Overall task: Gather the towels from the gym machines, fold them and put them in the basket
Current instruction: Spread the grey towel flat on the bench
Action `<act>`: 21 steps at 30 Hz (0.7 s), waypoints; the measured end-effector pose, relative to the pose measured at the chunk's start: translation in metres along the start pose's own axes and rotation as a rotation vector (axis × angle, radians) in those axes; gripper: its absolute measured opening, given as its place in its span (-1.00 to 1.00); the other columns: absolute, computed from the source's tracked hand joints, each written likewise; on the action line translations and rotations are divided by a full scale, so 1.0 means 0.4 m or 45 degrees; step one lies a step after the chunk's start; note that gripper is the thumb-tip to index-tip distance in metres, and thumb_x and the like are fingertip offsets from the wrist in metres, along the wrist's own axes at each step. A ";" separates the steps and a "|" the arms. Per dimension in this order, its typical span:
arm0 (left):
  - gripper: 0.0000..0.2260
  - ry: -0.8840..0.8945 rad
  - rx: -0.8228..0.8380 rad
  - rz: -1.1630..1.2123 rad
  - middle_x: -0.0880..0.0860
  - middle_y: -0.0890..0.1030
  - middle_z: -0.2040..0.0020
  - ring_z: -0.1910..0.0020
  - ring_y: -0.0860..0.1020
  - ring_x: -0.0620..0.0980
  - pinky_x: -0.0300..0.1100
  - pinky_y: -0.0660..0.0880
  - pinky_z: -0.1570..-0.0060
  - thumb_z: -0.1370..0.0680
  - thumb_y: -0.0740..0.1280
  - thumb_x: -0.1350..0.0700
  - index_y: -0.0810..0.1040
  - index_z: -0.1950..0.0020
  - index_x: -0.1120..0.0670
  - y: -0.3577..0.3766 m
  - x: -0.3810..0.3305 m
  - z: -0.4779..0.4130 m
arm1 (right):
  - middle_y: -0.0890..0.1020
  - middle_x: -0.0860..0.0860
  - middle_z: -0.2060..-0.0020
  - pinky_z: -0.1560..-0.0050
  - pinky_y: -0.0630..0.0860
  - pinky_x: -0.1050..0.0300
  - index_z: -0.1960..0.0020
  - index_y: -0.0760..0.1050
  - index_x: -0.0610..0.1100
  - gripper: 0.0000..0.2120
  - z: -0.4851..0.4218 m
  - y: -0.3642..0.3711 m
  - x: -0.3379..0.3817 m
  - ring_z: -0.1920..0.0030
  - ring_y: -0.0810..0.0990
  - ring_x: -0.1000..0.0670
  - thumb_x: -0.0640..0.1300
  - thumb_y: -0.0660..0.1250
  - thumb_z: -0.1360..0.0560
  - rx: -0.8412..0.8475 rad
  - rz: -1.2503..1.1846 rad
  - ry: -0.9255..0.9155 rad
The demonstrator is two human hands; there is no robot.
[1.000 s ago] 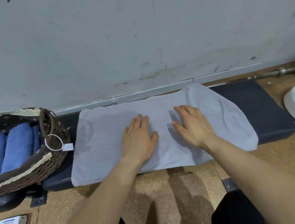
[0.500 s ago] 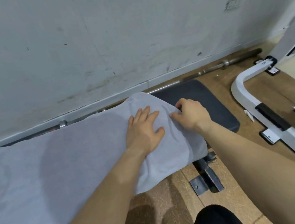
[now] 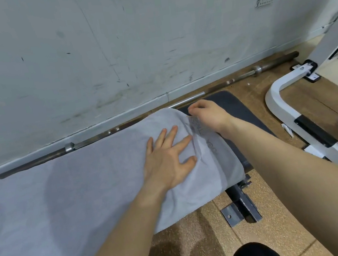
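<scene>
Grey towel (image 3: 75,195) lies spread along the padded surface (image 3: 238,105), lower left to centre of frame; no fold made yet. Left hand (image 3: 168,162) presses flat on it, fingers (image 3: 173,133) straight and spread. Right hand (image 3: 209,114) sits at the towel's upper right corner, its fingers curled, apparently pinching the edge. Judged: first fold starting; the other folds and the basket (not in view) remain. Barbell (image 3: 243,75) along the wall and white machine frame (image 3: 281,116) at right; neither obstructs.

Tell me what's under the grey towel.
A black bench pad, showing only past the grey towel at its right end; its metal foot shows below. The rest is covered.
</scene>
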State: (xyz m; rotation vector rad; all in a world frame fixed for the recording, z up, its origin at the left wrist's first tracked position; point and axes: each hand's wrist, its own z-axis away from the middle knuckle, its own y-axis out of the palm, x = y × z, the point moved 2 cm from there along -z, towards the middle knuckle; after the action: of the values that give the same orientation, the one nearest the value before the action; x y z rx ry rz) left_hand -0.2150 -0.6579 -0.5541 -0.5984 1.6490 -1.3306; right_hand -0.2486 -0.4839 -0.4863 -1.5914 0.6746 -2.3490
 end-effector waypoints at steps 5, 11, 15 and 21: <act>-0.46 -0.008 -0.011 0.041 -0.14 0.01 -0.62 -0.60 -0.07 -0.06 0.08 -0.19 -0.54 -0.52 0.16 -0.34 0.24 -0.51 -0.33 -0.002 0.000 0.004 | 0.68 -0.10 0.06 -0.05 0.61 0.04 -0.01 0.63 -0.15 -0.91 -0.023 -0.017 0.002 -0.03 0.65 -0.10 -0.23 0.37 -0.53 -0.008 -0.243 0.110; -0.47 0.006 -0.037 0.051 -0.14 0.03 -0.62 -0.60 -0.05 -0.06 0.04 -0.19 -0.53 -0.52 0.17 -0.33 0.26 -0.50 -0.33 0.000 0.000 0.005 | 0.67 -0.13 0.11 0.24 0.51 0.11 -0.08 0.61 -0.30 -0.65 -0.021 -0.019 -0.005 0.08 0.64 -0.10 0.00 0.38 -0.56 0.072 0.344 0.242; -0.45 0.008 -0.075 0.080 -0.13 0.07 -0.62 -0.60 -0.01 -0.04 0.03 -0.15 -0.53 -0.50 0.21 -0.31 0.29 -0.50 -0.31 -0.005 0.000 0.009 | 0.66 -0.05 0.12 0.19 0.55 0.16 -0.01 0.63 -0.18 -0.78 -0.014 -0.020 0.013 0.03 0.64 -0.05 -0.07 0.52 -0.47 0.081 0.147 0.180; -0.52 -0.099 0.019 0.189 -0.17 0.11 -0.60 -0.59 0.01 -0.08 0.00 -0.15 -0.53 -0.50 0.30 -0.22 0.38 -0.43 -0.31 -0.021 -0.002 -0.008 | 0.60 -0.02 0.17 0.14 0.50 0.26 -0.10 0.57 -0.17 -0.81 -0.031 -0.067 0.025 0.11 0.59 0.03 -0.29 0.44 -0.50 -0.140 -0.245 -0.016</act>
State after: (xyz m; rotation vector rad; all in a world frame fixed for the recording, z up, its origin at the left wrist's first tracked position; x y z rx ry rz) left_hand -0.2188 -0.6579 -0.5460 -0.5027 1.5877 -1.1971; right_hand -0.2621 -0.4619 -0.4687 -1.7899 0.6877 -2.4720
